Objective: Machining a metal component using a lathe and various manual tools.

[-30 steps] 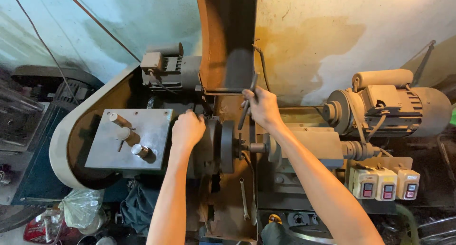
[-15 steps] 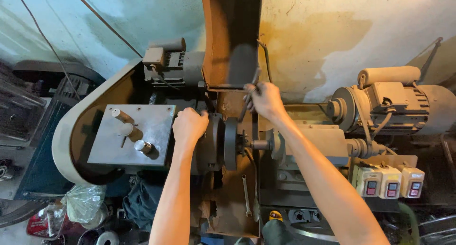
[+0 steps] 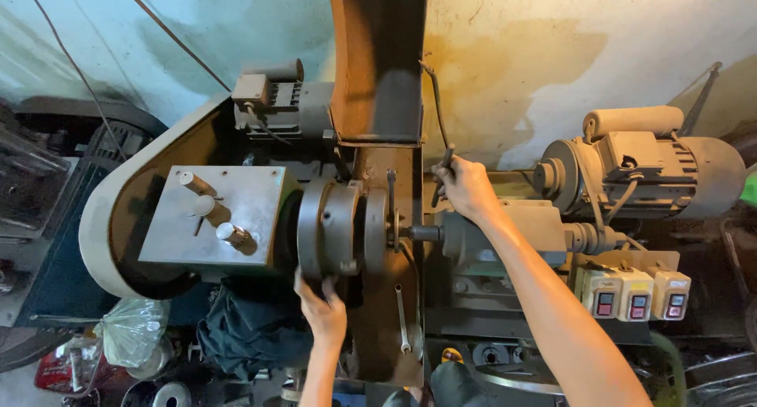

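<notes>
Since the earlier frame, the left hand (image 3: 322,311) has dropped from the top of the chuck (image 3: 330,227) to its underside; it now sits low in the centre of the frame, fingers curled up against the lower rim of that round grey disc, gripping its edge. Far left, a clear plastic bag (image 3: 130,332) lies in the lower corner among dark clutter. Above it a curved belt guard (image 3: 98,210) wraps round a flat steel plate (image 3: 213,218) with three short pegs (image 3: 229,233) standing on it. At upper left of centre sits a small grey motor (image 3: 272,99). The chuck stands just right of the plate, mid-frame, with a rusty brown column (image 3: 378,60) rising behind it to the top edge. A wrench (image 3: 401,320) lies below the chuck on the machine bed. Right of the column, the right hand (image 3: 465,188) is closed round a thin dark lever (image 3: 440,151) whose bent rod runs up along the stained wall. The two hands are well apart, one below the chuck, one above and to its right. Farther right is a large grey motor (image 3: 646,166), and beneath it a row of three switch boxes (image 3: 635,293) with red buttons.
</notes>
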